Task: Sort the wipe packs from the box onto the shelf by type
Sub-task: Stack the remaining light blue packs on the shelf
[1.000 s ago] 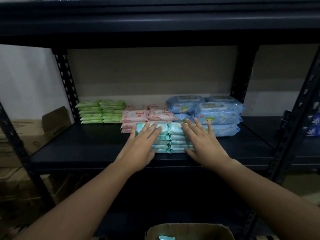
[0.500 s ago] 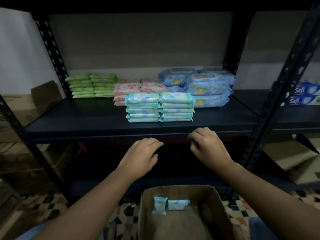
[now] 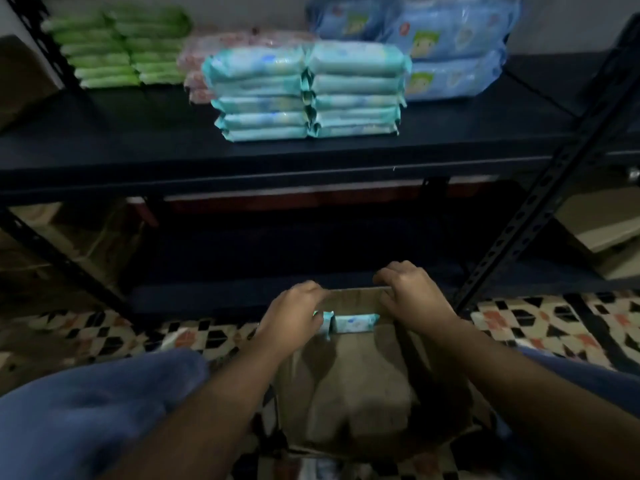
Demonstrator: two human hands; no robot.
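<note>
Both forearms reach forward and down. Left hand point(image 3: 292, 315) fingers curled, knuckles up. Right hand point(image 3: 410, 294) curled likewise, slightly farther forward.

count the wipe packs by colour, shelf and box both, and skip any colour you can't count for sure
teal packs: 12 (10 in two stacks on the shelf, 2 in the box)
green packs: too blurred to count
pink packs: mostly hidden behind the teal
blue packs: cut off by the frame edge
total countable: 12
</note>
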